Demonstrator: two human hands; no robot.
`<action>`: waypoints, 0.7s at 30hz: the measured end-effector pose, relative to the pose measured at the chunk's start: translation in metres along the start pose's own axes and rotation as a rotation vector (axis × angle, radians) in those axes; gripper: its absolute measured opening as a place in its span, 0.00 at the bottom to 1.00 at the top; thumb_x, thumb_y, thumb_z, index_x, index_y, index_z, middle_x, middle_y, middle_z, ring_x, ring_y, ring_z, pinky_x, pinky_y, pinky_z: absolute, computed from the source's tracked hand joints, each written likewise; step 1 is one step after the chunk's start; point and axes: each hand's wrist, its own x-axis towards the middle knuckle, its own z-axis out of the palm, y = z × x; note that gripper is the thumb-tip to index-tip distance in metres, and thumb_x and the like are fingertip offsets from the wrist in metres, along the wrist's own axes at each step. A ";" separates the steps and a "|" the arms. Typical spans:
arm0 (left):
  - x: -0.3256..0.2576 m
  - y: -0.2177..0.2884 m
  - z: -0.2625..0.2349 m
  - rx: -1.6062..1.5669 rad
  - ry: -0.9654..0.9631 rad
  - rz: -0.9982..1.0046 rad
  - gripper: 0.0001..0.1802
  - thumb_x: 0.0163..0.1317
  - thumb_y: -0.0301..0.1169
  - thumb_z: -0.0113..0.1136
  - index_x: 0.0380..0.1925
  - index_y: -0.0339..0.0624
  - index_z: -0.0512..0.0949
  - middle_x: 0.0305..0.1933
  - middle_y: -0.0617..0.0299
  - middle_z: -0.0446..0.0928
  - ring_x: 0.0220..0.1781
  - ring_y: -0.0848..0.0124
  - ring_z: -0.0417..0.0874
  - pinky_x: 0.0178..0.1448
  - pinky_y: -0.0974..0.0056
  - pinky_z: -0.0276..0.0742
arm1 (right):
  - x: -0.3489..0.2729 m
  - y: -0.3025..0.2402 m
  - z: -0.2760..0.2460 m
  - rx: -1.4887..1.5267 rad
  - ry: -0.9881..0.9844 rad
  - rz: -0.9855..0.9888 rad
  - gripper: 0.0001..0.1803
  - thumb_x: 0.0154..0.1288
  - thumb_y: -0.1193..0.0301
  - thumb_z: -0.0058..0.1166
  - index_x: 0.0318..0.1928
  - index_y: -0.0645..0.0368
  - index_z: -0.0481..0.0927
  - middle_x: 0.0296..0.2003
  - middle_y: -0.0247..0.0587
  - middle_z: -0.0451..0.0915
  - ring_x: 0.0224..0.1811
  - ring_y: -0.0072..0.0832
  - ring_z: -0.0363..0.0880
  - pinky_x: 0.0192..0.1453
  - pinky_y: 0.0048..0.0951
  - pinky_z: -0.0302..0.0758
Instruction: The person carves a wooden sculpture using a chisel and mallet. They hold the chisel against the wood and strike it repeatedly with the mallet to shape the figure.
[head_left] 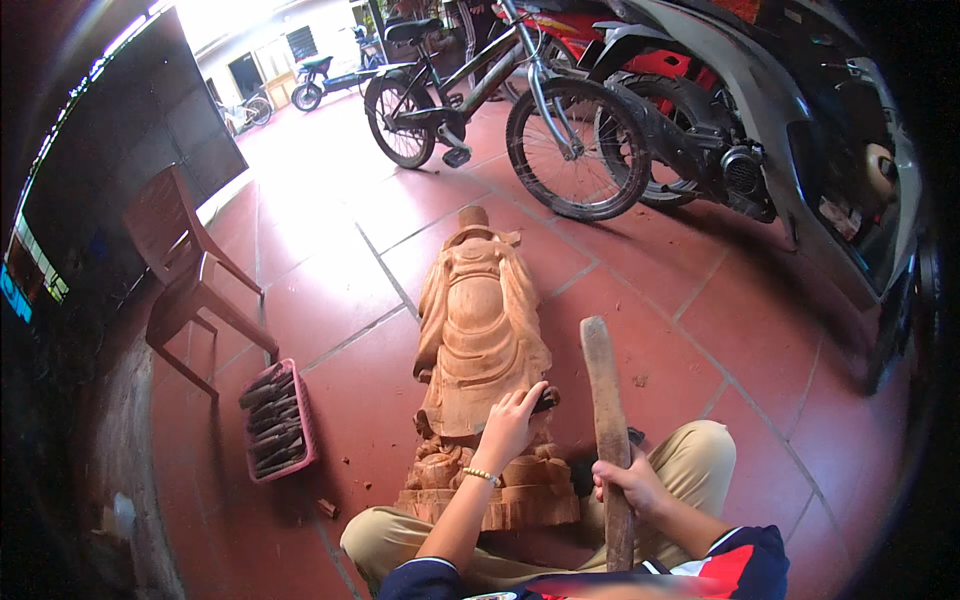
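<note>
Red tiled floor (330,300); plastic chair (185,265) left; bicycle (500,100), motorbike (720,140) behind; daylight beyond.

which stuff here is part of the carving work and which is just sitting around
In use: wooden statue, chisel under the left hand, wooden mallet in the right hand, pink tray of chisels.
Lying about: plastic chair, bicycle, motorbike.

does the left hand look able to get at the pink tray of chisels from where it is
Probably yes. The left hand rests on the wooden statue, and the pink tray lies on bare floor tiles to its left with nothing between them, though it may need a stretch.
</note>
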 end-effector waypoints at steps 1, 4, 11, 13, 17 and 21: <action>-0.001 -0.010 0.007 0.053 0.088 0.073 0.27 0.49 0.30 0.54 0.52 0.47 0.64 0.34 0.58 0.70 0.40 0.62 0.72 0.39 0.60 0.68 | 0.002 0.000 0.000 -0.084 -0.031 -0.018 0.29 0.49 0.64 0.60 0.46 0.64 0.61 0.26 0.39 0.71 0.23 0.23 0.72 0.26 0.24 0.73; -0.004 -0.013 0.015 0.148 0.070 0.062 0.26 0.49 0.33 0.55 0.51 0.47 0.65 0.35 0.59 0.71 0.39 0.63 0.72 0.39 0.61 0.68 | 0.003 0.001 -0.002 -0.269 -0.100 0.007 0.30 0.47 0.65 0.62 0.47 0.66 0.62 0.30 0.41 0.73 0.24 0.23 0.73 0.28 0.24 0.72; -0.006 -0.008 0.006 0.094 0.068 0.005 0.23 0.48 0.29 0.56 0.47 0.40 0.65 0.38 0.55 0.71 0.42 0.59 0.72 0.43 0.59 0.67 | -0.001 -0.003 0.002 -0.168 -0.023 0.017 0.28 0.48 0.68 0.59 0.46 0.66 0.62 0.27 0.40 0.72 0.21 0.25 0.74 0.26 0.25 0.73; -0.004 -0.012 0.009 0.094 0.088 0.013 0.23 0.49 0.31 0.56 0.47 0.40 0.65 0.37 0.55 0.72 0.41 0.59 0.72 0.42 0.59 0.67 | 0.003 0.005 0.001 -0.188 -0.030 0.022 0.27 0.49 0.69 0.59 0.46 0.66 0.62 0.26 0.40 0.71 0.21 0.25 0.74 0.26 0.25 0.73; -0.006 -0.013 0.006 0.089 0.114 0.031 0.23 0.50 0.32 0.56 0.47 0.40 0.65 0.37 0.54 0.72 0.40 0.58 0.72 0.42 0.59 0.67 | 0.001 0.005 0.002 -0.238 -0.122 0.150 0.24 0.49 0.69 0.58 0.44 0.66 0.62 0.25 0.39 0.71 0.20 0.25 0.73 0.25 0.25 0.73; -0.009 -0.010 0.003 0.058 0.118 0.025 0.22 0.50 0.32 0.55 0.46 0.40 0.66 0.37 0.54 0.72 0.40 0.58 0.72 0.42 0.59 0.67 | -0.001 -0.001 0.005 -0.135 0.042 0.057 0.22 0.49 0.70 0.57 0.41 0.64 0.63 0.23 0.38 0.70 0.20 0.24 0.73 0.25 0.25 0.73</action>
